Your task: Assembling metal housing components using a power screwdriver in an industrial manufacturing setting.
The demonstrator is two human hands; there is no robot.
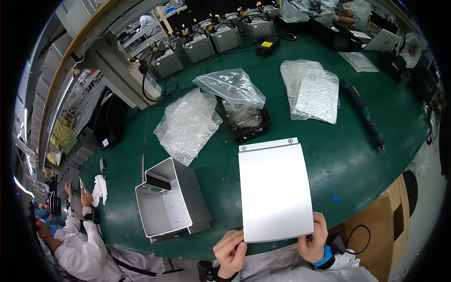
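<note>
A smooth silver-white metal panel (276, 190) lies in front of me, with a flange along its far edge that carries two screws. My left hand (230, 253) pinches its near left corner between thumb and fingers. At the near right corner, the fingers and thumb of my right hand (314, 239) close on the panel's edge. Left of the panel, a grey metal housing (199, 202) stands with its hollow side showing and a notch cut in one side. Beyond the panel, a black bin (244, 135) contains small metal parts, with a clear plastic bag (232, 87) draped over it.
Bubble wrap sheets (185, 124) lie left of the bin, and bubble wrap bags (314, 91) to its right. A teal electric screwdriver (364, 115) rests farther right. Grey boxes with cables (225, 38) line the back. Another person (82, 249) works at the left; a cardboard box (376, 230) stands at lower right.
</note>
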